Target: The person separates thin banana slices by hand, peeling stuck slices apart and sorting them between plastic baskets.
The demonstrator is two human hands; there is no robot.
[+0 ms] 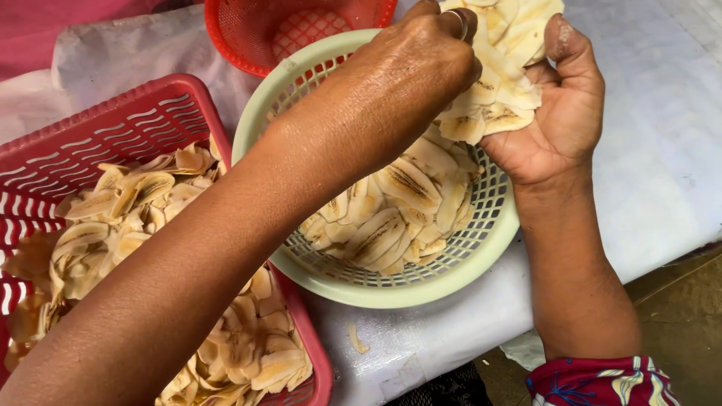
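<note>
While our right hand (556,113) cups a stack of pale sliced banana chips (500,83) and our left hand (406,75) pinches them, the round green plastic basket (391,289) below remains half full — the red rectangular basket (150,120) holds plenty.

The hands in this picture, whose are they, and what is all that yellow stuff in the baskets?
The picture comes from a camera worn on a person's head, looking down, so both hands are that person's own. The right hand cups a stack of pale banana slices. The left hand reaches across and touches that stack with its fingertips; it wears a ring. Under the hands sits a round pale green basket with more slices inside. Beside it is a red rectangular basket piled with slices too, and a second, round red basket sits farther back. Everything rests on a table with a white cover. One slice lies loose on the cover.
</note>
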